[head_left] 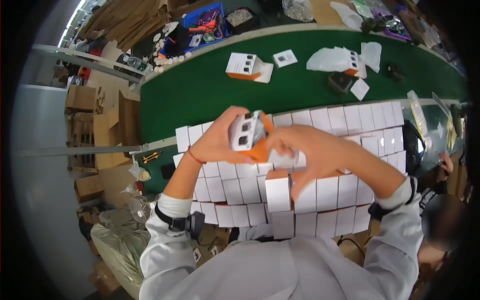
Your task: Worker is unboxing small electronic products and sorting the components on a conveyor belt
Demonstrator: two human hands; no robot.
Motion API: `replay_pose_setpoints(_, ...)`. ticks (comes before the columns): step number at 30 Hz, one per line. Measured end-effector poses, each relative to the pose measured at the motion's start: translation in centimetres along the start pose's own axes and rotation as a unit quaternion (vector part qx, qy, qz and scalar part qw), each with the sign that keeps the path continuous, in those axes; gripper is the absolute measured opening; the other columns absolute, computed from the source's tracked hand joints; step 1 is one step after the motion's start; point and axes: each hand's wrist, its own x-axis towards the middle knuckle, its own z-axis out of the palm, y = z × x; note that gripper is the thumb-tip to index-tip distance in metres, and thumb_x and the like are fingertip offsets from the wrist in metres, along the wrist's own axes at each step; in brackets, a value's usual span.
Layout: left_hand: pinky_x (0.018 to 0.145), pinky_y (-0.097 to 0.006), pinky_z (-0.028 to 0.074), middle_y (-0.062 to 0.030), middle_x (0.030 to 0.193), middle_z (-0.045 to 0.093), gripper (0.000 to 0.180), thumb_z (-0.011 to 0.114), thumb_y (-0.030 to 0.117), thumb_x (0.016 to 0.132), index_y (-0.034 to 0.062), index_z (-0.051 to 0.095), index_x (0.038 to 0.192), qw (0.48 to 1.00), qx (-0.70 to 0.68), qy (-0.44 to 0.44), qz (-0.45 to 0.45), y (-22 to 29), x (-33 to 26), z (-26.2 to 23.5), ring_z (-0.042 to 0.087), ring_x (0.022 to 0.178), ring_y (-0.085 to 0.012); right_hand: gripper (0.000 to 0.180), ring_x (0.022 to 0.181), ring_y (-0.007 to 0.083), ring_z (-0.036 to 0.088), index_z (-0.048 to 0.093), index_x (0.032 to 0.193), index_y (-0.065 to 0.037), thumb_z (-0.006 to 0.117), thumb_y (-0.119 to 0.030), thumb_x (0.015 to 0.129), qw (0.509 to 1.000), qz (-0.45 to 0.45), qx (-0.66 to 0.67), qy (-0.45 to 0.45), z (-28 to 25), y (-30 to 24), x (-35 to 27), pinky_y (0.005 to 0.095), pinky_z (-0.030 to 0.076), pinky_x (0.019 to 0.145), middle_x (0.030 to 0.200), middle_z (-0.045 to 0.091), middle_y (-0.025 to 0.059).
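Observation:
My left hand (218,137) is closed round a small white-and-orange box (244,139) with pictures of black devices on its side. Something greyish and see-through shows at the open end of this box, too blurred to name. Close by its orange side is my right hand (320,150), slightly smeared, fingers curled loosely and thumb held apart, with nothing visible in it. Whether its fingertips touch the box I cannot tell. Below both hands stand rows of white boxes (327,192). One box (278,194) with an orange edge rises higher than its neighbours, under the right thumb.
Across the green table (190,102) lie an opened box (242,65), a white card (285,58), a plastic bag (327,59) and a dark case (340,82). A blue bin (222,10) of tools stands behind. Metal rails (100,150) run at left. Another person's hand (446,162) shows at right.

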Motion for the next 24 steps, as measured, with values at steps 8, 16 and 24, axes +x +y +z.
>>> replay_pose_setpoints(8, 0.096, -0.052, 0.048, -0.0147, 0.127, 0.061, 0.101, 0.099, 0.052, 0.056, 0.004, 0.056, 0.133, 0.808, 0.528, 0.239, 0.112, -1.8, 10.0, -0.6, 0.059, 0.119, -0.036, 0.037, 0.088, 0.0111, 0.063, 0.07, 0.115, -0.002, 0.075, -0.036, 0.099, 0.886, 0.277, 0.323, 0.186, 3.2, 16.4, 8.3, 0.0301, 0.051, 0.082, 0.096, 0.069, 0.0037)
replay_pose_setpoints(16, 0.109, -0.052, 0.045, -0.013, 0.143, 0.057, 0.11, 0.1, 0.054, 0.055, 0.0049, 0.052, 0.142, 0.88, 0.452, 0.145, -0.023, -7.6, 19.0, -1.7, 0.054, 0.135, -0.0316, 0.038, 0.088, 0.0224, 0.07, 0.078, 0.115, -0.008, 0.079, -0.038, 0.092, 0.831, 0.375, 0.377, 0.163, 0.2, 28.6, 4.8, 0.0428, 0.057, 0.083, 0.112, 0.076, 0.0075)
replay_pose_setpoints(24, 0.108, -0.054, 0.042, -0.0077, 0.131, 0.059, 0.095, 0.101, 0.051, 0.056, 0.0112, 0.055, 0.129, 0.779, 0.605, 0.124, -0.114, -10.5, 20.0, 0.8, 0.055, 0.127, -0.0282, 0.027, 0.114, 0.0367, 0.067, 0.071, 0.116, -0.008, 0.064, -0.016, 0.092, 0.781, 0.474, -0.384, 0.132, 1.1, 32.0, 0.3, 0.0505, 0.06, 0.083, 0.127, 0.067, 0.0149)
